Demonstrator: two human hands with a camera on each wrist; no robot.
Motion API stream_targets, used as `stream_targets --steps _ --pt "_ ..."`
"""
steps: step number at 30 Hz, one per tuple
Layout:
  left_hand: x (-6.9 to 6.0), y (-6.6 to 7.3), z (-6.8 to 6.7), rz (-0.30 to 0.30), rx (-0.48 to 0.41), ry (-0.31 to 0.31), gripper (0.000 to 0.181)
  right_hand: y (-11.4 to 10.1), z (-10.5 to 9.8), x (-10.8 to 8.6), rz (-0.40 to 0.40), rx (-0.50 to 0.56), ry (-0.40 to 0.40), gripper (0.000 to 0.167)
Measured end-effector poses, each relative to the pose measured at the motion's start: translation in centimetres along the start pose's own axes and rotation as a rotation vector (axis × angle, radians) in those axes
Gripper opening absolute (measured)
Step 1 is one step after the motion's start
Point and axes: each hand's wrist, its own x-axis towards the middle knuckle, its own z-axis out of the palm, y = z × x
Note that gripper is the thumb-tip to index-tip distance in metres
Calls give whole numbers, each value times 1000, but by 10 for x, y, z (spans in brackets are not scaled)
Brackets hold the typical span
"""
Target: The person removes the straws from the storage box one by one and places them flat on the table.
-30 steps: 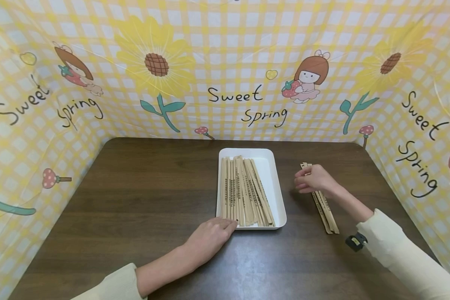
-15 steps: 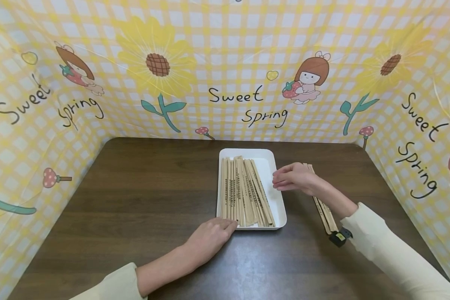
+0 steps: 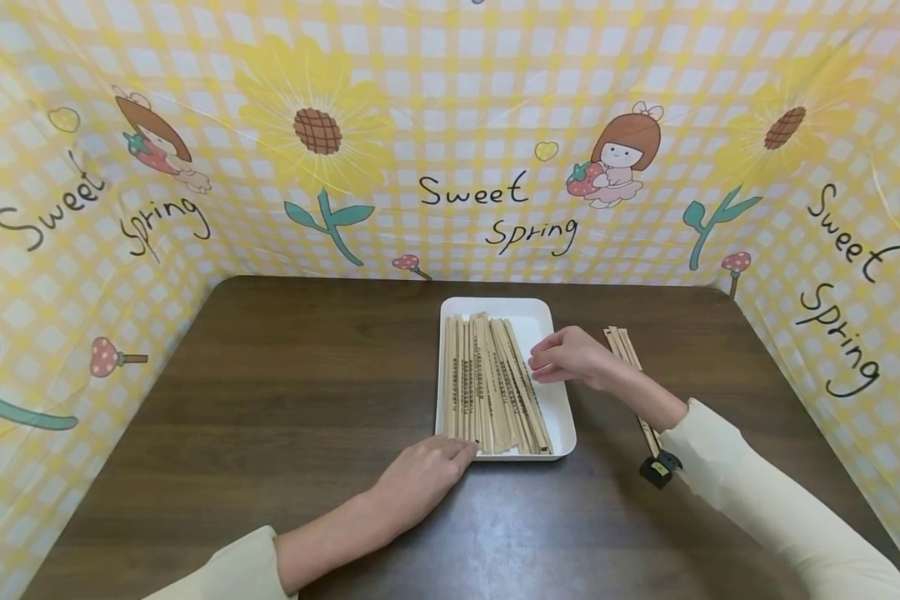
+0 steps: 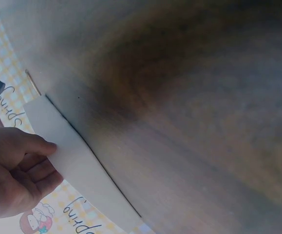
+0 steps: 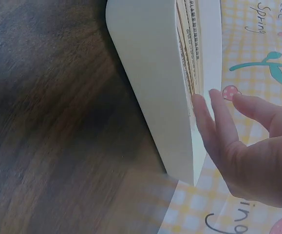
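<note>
A white tray (image 3: 560, 417) holds many thin paper-wrapped sticks (image 3: 487, 383) lying lengthwise, crowded toward its left side. My left hand (image 3: 423, 475) grips the tray's near left corner; the left wrist view has its thumb against the tray's outer wall (image 4: 72, 156) and the other fingers (image 4: 46, 178) bent at the rim. My right hand (image 3: 579, 358) hovers over the tray's right rim with nothing in it. In the right wrist view the fingers of this hand (image 5: 257, 146) are extended and parted beside the wrapped sticks (image 5: 192, 44).
On the brown table (image 3: 307, 375), right of the tray, lies a small bundle of similar wrapped sticks (image 3: 618, 342), partly hidden beneath my right forearm. Yellow checked cloth (image 3: 450, 108) surrounds the table at the back and sides. A small black device (image 3: 656, 471) hangs at my right wrist.
My right hand has moved left, from above the separate stick bundle to over the tray's right side. My left hand has stayed at the tray's corner.
</note>
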Motion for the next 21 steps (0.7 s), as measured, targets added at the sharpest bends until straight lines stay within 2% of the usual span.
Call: stream_targets --steps 6,21 --pt "-1 1 0 -1 1 3 27 1 9 5 16 -53 9 34" --pt "0 0 0 2 2 14 27 3 11 18 18 -63 6 35"
